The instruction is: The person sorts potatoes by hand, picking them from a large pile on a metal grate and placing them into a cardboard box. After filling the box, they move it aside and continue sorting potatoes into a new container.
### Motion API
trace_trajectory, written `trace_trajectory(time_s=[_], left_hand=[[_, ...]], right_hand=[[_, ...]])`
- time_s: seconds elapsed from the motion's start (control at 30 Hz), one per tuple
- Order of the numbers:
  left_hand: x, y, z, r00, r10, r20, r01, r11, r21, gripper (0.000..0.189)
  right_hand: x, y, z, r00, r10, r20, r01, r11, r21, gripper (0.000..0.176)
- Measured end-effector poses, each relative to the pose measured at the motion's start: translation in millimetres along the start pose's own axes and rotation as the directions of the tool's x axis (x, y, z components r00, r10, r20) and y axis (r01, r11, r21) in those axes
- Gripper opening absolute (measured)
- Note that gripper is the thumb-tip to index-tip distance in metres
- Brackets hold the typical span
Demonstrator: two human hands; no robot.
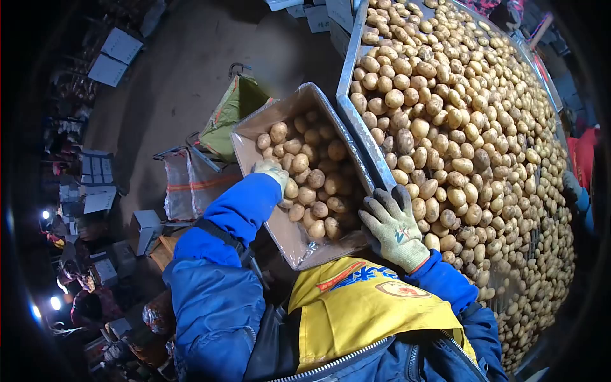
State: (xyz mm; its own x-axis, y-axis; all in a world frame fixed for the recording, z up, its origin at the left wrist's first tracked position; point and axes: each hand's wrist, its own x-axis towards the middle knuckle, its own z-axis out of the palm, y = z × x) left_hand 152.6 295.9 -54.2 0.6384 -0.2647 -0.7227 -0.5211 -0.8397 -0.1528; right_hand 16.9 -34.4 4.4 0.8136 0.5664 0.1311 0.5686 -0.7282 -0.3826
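A cardboard box (280, 224) with a clear plastic liner stands in front of me, part filled with potatoes (316, 178). My left hand (272, 172), in a pale knit glove, reaches over the box's left wall and is at the potatoes inside. Its fingers are mostly hidden, so whether they grip anything does not show. My right hand (396, 230), in a glove with dark fingertips, lies with fingers spread at the corner between the box and the metal rim (364, 130) of the sorting table. Nothing shows in its grasp.
Loose potatoes (471, 172) cover the sorting table on the right. A green sack (234, 114) and a whitish mesh sack (191, 184) hang on frames beyond the box. White cartons (116, 56) stand at the left. Another person's gloved hand (573, 184) is at the table's far right edge.
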Motion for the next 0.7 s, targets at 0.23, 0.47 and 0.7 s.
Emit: trace_trajectory(time_s=[0.23,0.47,0.7], left_hand=[[-4.8,-11.5,-15.5,0.997,0.027,-0.068,-0.044,0.965,-0.258,0.045],[-174.2,-32.2,23.2,0.673,-0.593,-0.442,-0.459,0.133,-0.878,0.045],[-263.7,1.1,158.2,0.473,-0.875,0.106,-0.353,-0.298,-0.887,0.045]], right_hand=[[0.1,3.0,-1.4,1.0,-0.015,0.009,0.015,1.0,0.025,0.043],[3.8,-3.0,1.8,0.996,-0.05,-0.078,0.052,0.999,0.013,0.036],[-1.5,-3.9,4.0,0.994,-0.088,-0.066,0.087,0.996,-0.014,0.037]])
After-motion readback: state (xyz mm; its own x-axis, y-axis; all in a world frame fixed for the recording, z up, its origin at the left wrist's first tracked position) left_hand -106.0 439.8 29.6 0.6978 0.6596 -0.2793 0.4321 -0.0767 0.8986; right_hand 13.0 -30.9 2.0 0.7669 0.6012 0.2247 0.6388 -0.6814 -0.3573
